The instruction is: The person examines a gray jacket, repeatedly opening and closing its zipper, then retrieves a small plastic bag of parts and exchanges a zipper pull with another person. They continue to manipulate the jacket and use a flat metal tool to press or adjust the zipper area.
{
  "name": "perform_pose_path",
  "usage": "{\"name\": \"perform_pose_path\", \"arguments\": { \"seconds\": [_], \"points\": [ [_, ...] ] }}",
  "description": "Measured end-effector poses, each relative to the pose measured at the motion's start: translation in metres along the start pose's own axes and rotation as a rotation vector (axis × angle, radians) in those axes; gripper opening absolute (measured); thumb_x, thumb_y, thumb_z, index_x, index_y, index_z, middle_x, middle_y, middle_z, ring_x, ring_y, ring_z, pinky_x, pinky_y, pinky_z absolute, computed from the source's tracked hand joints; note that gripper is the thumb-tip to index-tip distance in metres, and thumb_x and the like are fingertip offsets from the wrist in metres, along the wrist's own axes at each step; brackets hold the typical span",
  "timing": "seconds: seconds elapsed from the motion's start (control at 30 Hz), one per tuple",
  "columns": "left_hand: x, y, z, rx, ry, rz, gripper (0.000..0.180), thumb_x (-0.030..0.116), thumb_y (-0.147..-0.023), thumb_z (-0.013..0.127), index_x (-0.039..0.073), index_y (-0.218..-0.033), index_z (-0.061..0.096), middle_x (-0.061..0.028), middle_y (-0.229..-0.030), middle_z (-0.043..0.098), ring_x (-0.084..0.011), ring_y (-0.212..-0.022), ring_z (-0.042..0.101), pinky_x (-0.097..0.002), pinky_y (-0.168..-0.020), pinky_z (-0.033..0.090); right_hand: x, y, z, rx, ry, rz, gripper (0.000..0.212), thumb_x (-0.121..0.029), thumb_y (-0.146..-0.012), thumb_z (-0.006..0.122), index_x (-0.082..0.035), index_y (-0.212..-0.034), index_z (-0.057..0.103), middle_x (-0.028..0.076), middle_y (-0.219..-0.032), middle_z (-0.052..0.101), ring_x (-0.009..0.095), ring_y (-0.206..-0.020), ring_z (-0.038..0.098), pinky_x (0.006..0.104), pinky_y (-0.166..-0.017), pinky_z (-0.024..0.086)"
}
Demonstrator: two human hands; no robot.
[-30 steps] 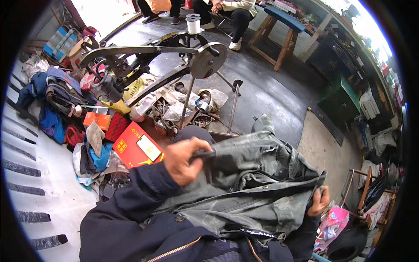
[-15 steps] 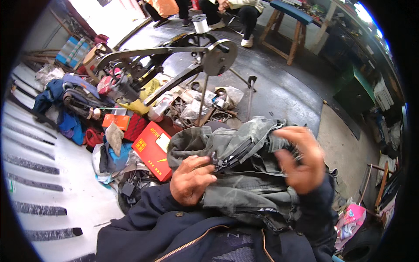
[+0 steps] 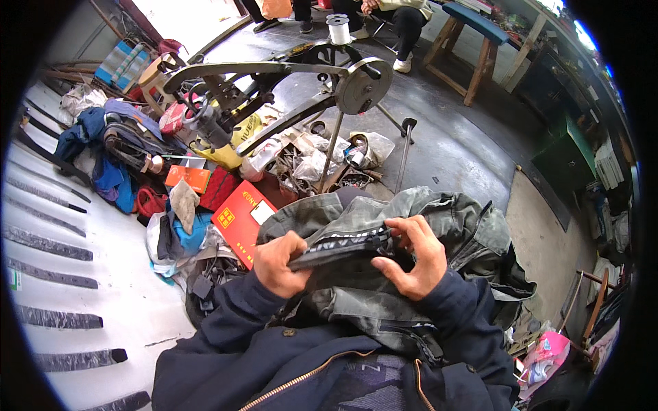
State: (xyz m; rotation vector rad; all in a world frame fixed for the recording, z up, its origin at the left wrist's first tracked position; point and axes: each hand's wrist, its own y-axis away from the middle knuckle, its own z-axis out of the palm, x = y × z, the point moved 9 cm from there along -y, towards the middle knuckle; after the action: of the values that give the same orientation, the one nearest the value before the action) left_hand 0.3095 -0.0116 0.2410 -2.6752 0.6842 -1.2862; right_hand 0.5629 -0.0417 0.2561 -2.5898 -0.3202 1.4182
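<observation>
A dark grey-green garment (image 3: 439,212) lies bunched across my lap, with a black zip and a strip of pale lettering along one edge. My left hand (image 3: 279,266) is closed on the left end of that edge, holding it raised and drawn out in a band. At the band's other end is my right hand (image 3: 419,259), its thumb and fingers apart, the fingertips close to or touching the cloth. A dark fold lies between the two hands. The garment's lower part rests against my dark jacket (image 3: 301,356).
A hand-cranked sewing machine (image 3: 363,85) with a white thread spool (image 3: 338,30) stands ahead on metal legs. Left of me are a red box (image 3: 241,222), bags and cloth. A wooden stool (image 3: 473,34) and seated people are at the back. A pink bag (image 3: 547,356) lies at right.
My left hand has closed on the garment's edge and lifted it. The right hand has moved left and down to the zip edge. The garment is spread farther right.
</observation>
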Motion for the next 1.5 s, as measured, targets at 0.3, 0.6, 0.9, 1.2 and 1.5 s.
{"name": "perform_pose_path", "arguments": {
  "seconds": [0.3, 0.6, 0.9, 1.2, 1.5],
  "points": [
    [0.037, -0.010, -0.013, 0.154, 0.024, 0.327, 0.039, -0.010, -0.068, 0.076, 0.007, -0.098, 0.057, -0.0120, -0.094, 0.064, -0.0318, -0.085, 0.064, -0.0400, -0.076, 0.052, 0.037, -0.031, 0.022, 0.115, -0.283, 0.214, 0.020, -0.002, -0.091, 0.081, 0.000, -0.110, 0.076, 0.008, -0.088, 0.075, 0.012, -0.072, 0.067, 0.0278, -0.070, 0.055],
    [0.067, -0.068, -0.004, 0.162, -0.356, 0.691, 0.026, 0.006, -0.067, 0.074, 0.017, -0.090, 0.069, 0.0003, -0.078, 0.051, -0.0241, -0.078, 0.055, -0.0391, -0.078, 0.040, 0.106, -0.034, 0.015, 0.189, -0.878, 0.464, 0.012, -0.009, -0.100, 0.075, -0.002, -0.109, 0.076, 0.002, -0.087, 0.074, 0.010, -0.073, 0.067, 0.0260, -0.069, 0.056],
    [0.066, -0.114, 0.041, 0.091, -0.414, 0.642, 0.026, 0.004, -0.067, 0.071, 0.017, -0.089, 0.072, -0.0015, -0.084, 0.059, -0.0254, -0.088, 0.060, -0.0400, -0.083, 0.041, 0.162, -0.026, 0.006, 0.335, -1.016, 0.589, 0.010, -0.015, -0.101, 0.075, -0.005, -0.102, 0.075, 0.002, -0.092, 0.075, 0.009, -0.073, 0.067, 0.0248, -0.067, 0.052],
    [0.073, -0.111, 0.044, -0.039, -0.481, 0.455, 0.036, 0.013, -0.074, 0.077, 0.015, -0.110, 0.077, -0.0054, -0.089, 0.060, -0.0273, -0.096, 0.059, -0.0419, -0.087, 0.041, 0.162, -0.034, 0.010, 0.320, -1.022, 0.520, 0.009, -0.014, -0.101, 0.074, -0.007, -0.096, 0.071, 0.002, -0.088, 0.073, 0.007, -0.062, 0.058, 0.0218, -0.059, 0.044],
    [0.100, -0.108, 0.075, -0.152, -0.346, 0.487, 0.043, 0.017, -0.086, 0.078, 0.007, -0.128, 0.071, -0.0125, -0.113, 0.075, -0.0312, -0.103, 0.069, -0.0413, -0.087, 0.049, 0.144, -0.029, 0.015, 0.307, -1.076, 0.499, 0.009, -0.011, -0.100, 0.075, -0.003, -0.097, 0.071, 0.002, -0.082, 0.070, 0.006, -0.061, 0.055, 0.0224, -0.058, 0.043]
  ]
}}
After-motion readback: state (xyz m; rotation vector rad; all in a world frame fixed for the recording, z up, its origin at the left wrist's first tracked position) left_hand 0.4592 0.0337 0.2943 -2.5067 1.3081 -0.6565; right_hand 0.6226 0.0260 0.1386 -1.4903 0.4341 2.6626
